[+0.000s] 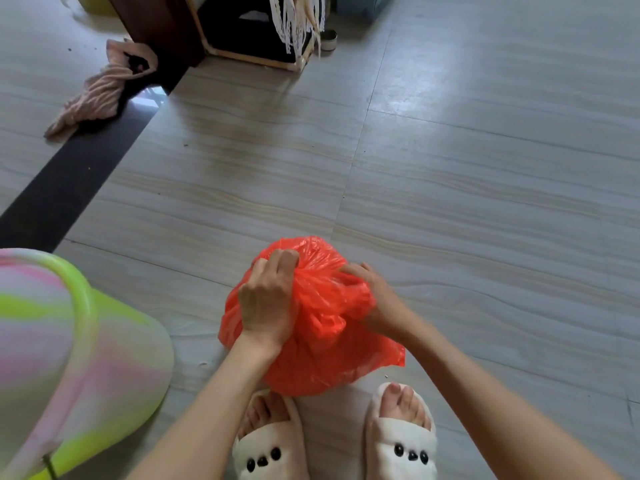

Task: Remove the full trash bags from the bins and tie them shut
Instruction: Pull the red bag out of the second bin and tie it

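Note:
A full red plastic trash bag (322,355) sits on the tiled floor just in front of my feet. My left hand (268,299) grips bunched plastic at the bag's top left. On the top right side, my right hand (375,299) clutches another gathered fold. The bag's mouth is drawn together between the two hands; any knot is hidden by them. A green and pink bin (79,348) lies tilted on the floor at my left, out of the bag's way.
My white slippers (401,441) stand right behind the bag. A pink cloth (100,95) lies on the floor at the far left by a dark door frame (162,26). A wooden-framed stand (256,43) and a small tin (328,39) are at the back.

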A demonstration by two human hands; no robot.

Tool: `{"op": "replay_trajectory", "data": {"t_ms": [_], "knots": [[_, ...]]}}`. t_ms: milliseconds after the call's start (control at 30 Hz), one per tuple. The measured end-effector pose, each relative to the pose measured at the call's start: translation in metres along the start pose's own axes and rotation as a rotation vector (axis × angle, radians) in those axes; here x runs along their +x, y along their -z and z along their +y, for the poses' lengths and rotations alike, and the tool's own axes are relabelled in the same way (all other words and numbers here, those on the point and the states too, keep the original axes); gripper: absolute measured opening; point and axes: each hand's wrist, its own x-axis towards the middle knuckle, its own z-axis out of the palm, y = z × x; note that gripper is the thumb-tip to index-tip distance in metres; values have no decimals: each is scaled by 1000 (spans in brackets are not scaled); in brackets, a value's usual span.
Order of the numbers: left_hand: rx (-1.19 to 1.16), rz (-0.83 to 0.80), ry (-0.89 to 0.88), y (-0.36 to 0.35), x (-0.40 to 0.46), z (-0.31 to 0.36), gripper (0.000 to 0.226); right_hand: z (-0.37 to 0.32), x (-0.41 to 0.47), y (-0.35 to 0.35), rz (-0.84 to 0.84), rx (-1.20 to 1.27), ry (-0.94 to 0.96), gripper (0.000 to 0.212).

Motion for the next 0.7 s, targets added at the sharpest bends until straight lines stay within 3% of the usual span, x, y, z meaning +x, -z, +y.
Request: {"op": "replay_trajectory", "data": {"t_ms": [67,133,200,300,367,400,467,533,700], "knots": [[1,10,56,-2,6,-1,27,-3,5,6,-72,309,-188,15],[34,21,19,-4,7,-5,23,-5,8,21,-230,702,-449,28],[80,35,-82,-7,4,-9,21,-2,11,37,-394,829,-629,37],[118,-11,-182,-13,-1,-6,19,-12,18,42,-566,560,-696,82],[34,-85,-116,-14,-3,0,19,-33,15,32,-551,208,-591,86],[-56,-119,-31,-14,-2,3,24,-37,12,23,-520,10,-503,77],[-240,-155,187,-14,1,4,35,-35,3,3,-420,-310,-334,39],[-342,-134,320,-13,3,3,37,-33,-4,-11,-289,-429,-253,14],[-484,-120,415,-7,-1,-10,34,-27,-2,-18,-165,-440,-242,15]]}}
